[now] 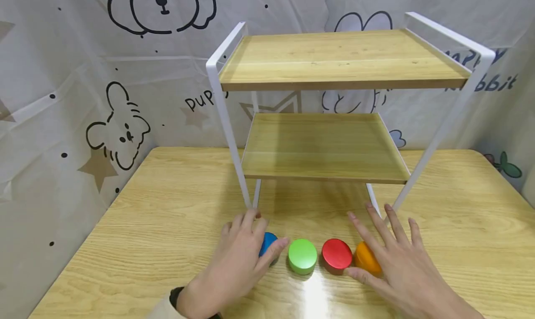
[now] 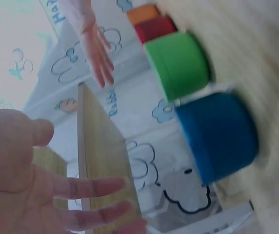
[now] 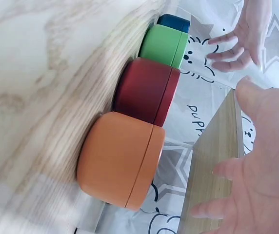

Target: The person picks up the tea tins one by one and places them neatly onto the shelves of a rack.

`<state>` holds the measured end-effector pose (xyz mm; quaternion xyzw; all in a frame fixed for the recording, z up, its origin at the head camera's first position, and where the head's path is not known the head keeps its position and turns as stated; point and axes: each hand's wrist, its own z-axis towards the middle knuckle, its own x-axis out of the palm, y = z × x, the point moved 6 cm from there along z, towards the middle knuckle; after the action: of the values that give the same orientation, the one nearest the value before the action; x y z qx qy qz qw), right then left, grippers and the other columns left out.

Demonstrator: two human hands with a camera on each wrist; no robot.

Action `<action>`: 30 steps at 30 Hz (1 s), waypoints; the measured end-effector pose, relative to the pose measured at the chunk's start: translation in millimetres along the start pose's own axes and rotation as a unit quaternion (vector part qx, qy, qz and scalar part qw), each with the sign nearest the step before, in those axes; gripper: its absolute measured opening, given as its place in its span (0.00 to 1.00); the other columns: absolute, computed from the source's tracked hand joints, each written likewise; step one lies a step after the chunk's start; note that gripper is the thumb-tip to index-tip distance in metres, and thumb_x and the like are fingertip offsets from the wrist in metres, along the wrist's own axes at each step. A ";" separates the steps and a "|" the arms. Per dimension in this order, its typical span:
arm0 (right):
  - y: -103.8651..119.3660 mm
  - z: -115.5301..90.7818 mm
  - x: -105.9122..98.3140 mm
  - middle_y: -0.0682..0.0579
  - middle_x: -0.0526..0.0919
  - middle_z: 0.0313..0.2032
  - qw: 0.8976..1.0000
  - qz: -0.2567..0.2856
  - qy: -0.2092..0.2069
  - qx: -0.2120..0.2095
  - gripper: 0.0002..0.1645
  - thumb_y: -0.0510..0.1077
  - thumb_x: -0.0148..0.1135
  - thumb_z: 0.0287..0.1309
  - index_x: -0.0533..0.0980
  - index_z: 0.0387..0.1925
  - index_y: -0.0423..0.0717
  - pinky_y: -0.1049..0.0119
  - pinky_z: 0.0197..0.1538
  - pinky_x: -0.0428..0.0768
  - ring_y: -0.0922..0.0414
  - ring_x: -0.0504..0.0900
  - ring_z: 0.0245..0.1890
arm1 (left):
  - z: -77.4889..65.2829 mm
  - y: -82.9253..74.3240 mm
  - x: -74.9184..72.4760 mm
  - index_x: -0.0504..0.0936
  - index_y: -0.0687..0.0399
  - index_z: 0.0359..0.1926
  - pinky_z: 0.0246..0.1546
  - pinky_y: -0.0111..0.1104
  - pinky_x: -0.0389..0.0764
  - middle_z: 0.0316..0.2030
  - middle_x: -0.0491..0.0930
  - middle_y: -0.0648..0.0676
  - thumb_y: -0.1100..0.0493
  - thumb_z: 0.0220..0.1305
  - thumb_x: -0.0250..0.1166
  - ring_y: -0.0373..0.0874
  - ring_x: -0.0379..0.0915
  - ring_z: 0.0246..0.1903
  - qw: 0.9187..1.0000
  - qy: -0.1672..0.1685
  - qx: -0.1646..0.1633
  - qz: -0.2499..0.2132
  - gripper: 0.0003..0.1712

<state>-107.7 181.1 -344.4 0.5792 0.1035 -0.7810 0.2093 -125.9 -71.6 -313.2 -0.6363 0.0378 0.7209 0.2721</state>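
L hand (image 1: 236, 254) loose, fingers extended, holding nothing, over blue tin (image 1: 267, 243), part-hiding it in head view. R hand (image 1: 401, 263) spread wide, also holding nothing, over orange tin (image 1: 366, 257), part-blocking it. Betw.: green tin (image 1: 303, 255), red tin (image 1: 336, 255); all 4 in a row on wood table (image 1: 188, 193). Dark wristband (image 1: 175, 298), L. Directly behind row: 2-tier shelf (image 1: 342, 59), wht frame. Backdrop cloth (image 1: 50, 100): "PUP…" L of shelf, rest cut off by leg; "…bbit" R, partly hidden.

On the wood-grain table (image 1: 167, 212) stand a two-tier shelf (image 1: 326, 145) and, in a row before it from left to right, a blue container (image 1: 269, 241), green container (image 1: 303, 255), red container (image 1: 336, 255) and orange container (image 1: 365, 258).
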 end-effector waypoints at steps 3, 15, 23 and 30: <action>-1.1 0.8 1.0 0.44 0.46 0.75 1.000 0.007 0.007 0.007 0.55 0.75 0.55 0.53 0.46 0.76 0.63 0.27 0.57 0.50 0.33 0.49 0.70 | 8.7 6.4 -11.2 0.77 0.64 0.41 0.40 0.48 0.75 0.43 0.74 0.62 0.39 0.72 0.48 0.56 0.72 0.42 0.999 -0.048 -0.002 0.016 0.30; -5.2 -2.0 13.2 0.43 0.74 0.58 0.998 0.032 0.057 0.001 0.47 0.63 0.73 0.43 0.70 0.63 0.48 0.39 0.48 0.73 0.40 0.75 0.55 | 48.7 71.5 -66.6 0.69 0.66 0.30 0.33 0.44 0.59 0.29 0.63 0.61 0.24 0.62 0.44 0.57 0.56 0.32 0.974 -0.111 -0.169 0.101 0.44; -16.9 -1.2 26.8 0.44 0.81 0.49 0.988 0.080 0.113 0.068 0.44 0.57 0.78 0.39 0.74 0.58 0.44 0.45 0.37 0.80 0.45 0.82 0.44 | 70.9 73.9 -60.7 0.66 0.66 0.31 0.36 0.44 0.58 0.29 0.60 0.61 0.28 0.65 0.43 0.58 0.55 0.33 0.980 -0.101 -0.140 0.094 0.40; -26.9 0.5 32.6 0.46 0.82 0.47 0.982 0.104 0.125 0.095 0.43 0.56 0.79 0.36 0.75 0.56 0.47 0.52 0.32 0.79 0.51 0.80 0.39 | 87.6 79.7 -44.2 0.67 0.61 0.32 0.36 0.44 0.56 0.31 0.60 0.60 0.36 0.67 0.38 0.57 0.54 0.35 0.988 -0.082 -0.123 0.035 0.31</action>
<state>-128.0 198.1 -377.3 0.6968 -0.0065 -0.6830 0.2189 -237.7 -119.3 -278.6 -0.6019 -0.0514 0.7790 0.1681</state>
